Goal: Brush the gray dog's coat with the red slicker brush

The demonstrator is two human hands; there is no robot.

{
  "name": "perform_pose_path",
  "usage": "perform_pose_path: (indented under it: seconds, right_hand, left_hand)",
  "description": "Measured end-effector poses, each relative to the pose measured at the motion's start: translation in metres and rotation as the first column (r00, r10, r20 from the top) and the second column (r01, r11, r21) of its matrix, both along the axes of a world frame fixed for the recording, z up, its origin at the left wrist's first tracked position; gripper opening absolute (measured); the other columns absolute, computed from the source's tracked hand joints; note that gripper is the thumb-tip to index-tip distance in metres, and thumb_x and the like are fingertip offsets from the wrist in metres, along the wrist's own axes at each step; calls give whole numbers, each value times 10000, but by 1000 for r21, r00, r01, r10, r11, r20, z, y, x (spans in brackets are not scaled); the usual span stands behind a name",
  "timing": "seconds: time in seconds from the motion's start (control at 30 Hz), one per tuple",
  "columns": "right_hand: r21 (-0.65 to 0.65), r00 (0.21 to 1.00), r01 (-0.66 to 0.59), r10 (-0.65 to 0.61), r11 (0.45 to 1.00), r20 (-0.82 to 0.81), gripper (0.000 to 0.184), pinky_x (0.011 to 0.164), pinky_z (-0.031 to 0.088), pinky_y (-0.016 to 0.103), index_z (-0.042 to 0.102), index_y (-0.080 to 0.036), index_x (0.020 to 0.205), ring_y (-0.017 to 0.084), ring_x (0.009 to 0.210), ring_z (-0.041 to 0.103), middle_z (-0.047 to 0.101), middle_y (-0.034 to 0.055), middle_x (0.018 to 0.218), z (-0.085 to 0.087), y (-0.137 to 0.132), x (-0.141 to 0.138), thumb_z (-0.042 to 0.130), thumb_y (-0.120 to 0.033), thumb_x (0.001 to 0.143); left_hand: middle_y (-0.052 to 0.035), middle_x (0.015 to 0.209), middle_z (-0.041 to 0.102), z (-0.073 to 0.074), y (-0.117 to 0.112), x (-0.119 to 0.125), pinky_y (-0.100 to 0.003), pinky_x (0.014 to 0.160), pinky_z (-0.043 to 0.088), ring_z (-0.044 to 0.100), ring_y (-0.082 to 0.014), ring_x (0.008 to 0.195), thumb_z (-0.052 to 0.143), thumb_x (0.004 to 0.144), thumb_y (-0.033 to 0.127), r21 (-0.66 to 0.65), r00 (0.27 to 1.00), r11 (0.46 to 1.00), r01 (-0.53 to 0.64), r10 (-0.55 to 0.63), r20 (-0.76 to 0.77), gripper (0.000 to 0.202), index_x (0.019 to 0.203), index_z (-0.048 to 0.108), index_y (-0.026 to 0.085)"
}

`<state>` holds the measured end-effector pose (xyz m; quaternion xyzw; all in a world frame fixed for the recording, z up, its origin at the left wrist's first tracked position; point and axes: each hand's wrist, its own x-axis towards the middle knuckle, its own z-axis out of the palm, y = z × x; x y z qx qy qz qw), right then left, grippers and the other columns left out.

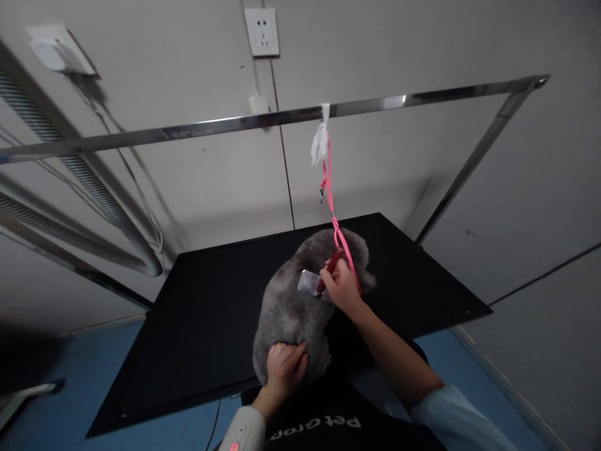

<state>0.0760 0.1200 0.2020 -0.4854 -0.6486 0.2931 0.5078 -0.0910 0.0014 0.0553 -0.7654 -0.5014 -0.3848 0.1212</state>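
A grey furry animal point(288, 307), its head toward the back right, is on the black grooming table point(206, 313). I cannot tell whether it is a cat or a dog. My right hand point(342, 285) is closed round the dark red handle of a slicker brush point(308, 282), whose pale head lies against the fur of the back. Lower down, my left hand point(286, 366) presses on the hindquarters with its fingers curled into the fur. A pink grooming loop point(329, 181) runs from the overhead bar down around the animal's front; the right hand partly hides it.
A metal bar point(206, 128) spans above the table, with a white cloth strip point(320, 144) tied where the loop hangs. Grey corrugated hoses point(117, 213) and cables run down the left side. Behind stands the wall with a power socket point(261, 32). Blue floor point(107, 369) shows below.
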Motion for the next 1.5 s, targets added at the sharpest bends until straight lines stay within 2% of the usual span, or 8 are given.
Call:
perform_pose_path:
  seconds: [0.17, 0.33, 0.47, 0.63, 0.77, 0.9, 1.33, 1.5]
  right_hand:
    - [-124, 940, -303, 318, 945, 122, 155, 600, 496, 281, 551, -204, 886, 171, 621, 622, 652, 9, 711, -12, -14, -2, 603, -291, 769]
    - [-18, 1000, -7, 7, 1000, 10, 165, 658, 509, 312, 531, -198, 954, 181, 672, 635, 656, 40, 785, -12, -21, -1, 520, -311, 833]
    - [-91, 920, -357, 367, 930, 139, 128, 608, 505, 308, 558, -218, 852, 191, 615, 628, 649, 21, 692, -13, -28, -4, 603, -312, 777]
    - [3, 997, -52, 52, 999, 51, 157, 666, 511, 320, 535, -196, 949, 189, 698, 638, 657, 52, 820, -11, -30, -3, 523, -306, 837]
    - [-125, 905, -339, 359, 933, 229, 128, 593, 487, 306, 564, -208, 815, 190, 599, 609, 636, 17, 675, -17, -40, -7, 621, -308, 758]
    - [-79, 992, -5, 15, 997, 123, 201, 617, 488, 301, 534, -192, 978, 190, 659, 624, 654, 45, 777, -22, -46, -9, 539, -318, 821]
    - [-152, 911, -257, 292, 954, 291, 154, 553, 431, 262, 558, -193, 870, 168, 579, 590, 627, 13, 658, -38, -81, -26, 595, -310, 778]
    - [-64, 992, 57, -49, 996, 114, 241, 607, 458, 266, 542, -179, 1002, 158, 635, 606, 646, 24, 759, -45, -87, -28, 549, -325, 810]
  left_hand:
    - [-20, 665, 657, -7, -12, -1, -289, 612, 386, 563, -147, 621, 590, 819, 245, 2, 999, 999, -54, 54, 7, 148, 922, 691, 210]
    - [-29, 694, 658, -15, -18, -4, -290, 635, 393, 569, -148, 650, 575, 831, 241, 4, 997, 998, -66, 65, 37, 195, 992, 671, 187]
    - [-17, 630, 620, -19, -18, -6, -289, 611, 363, 535, -144, 610, 584, 826, 231, 29, 998, 997, -68, 68, 14, 154, 938, 681, 191]
    - [-9, 600, 584, -24, -25, -6, -285, 601, 353, 511, -138, 591, 579, 834, 242, 52, 998, 996, -68, 68, -10, 159, 940, 681, 184]
    - [-16, 624, 587, -32, -38, -8, -282, 619, 366, 527, -141, 617, 596, 830, 307, 40, 995, 995, -95, 96, -32, 220, 993, 672, 179]
    - [9, 559, 531, -37, -43, -11, -267, 588, 342, 496, -119, 567, 580, 836, 204, 29, 994, 996, -81, 83, -70, 207, 1021, 673, 199]
    - [-8, 557, 564, -43, -50, -10, -282, 548, 341, 525, -126, 546, 531, 830, 127, 51, 999, 999, -17, 19, -33, 186, 910, 692, 175]
    - [-2, 537, 540, -43, -56, -11, -279, 541, 361, 527, -127, 536, 505, 842, 122, -3, 998, 998, 57, -57, -15, 267, 1055, 664, 144]
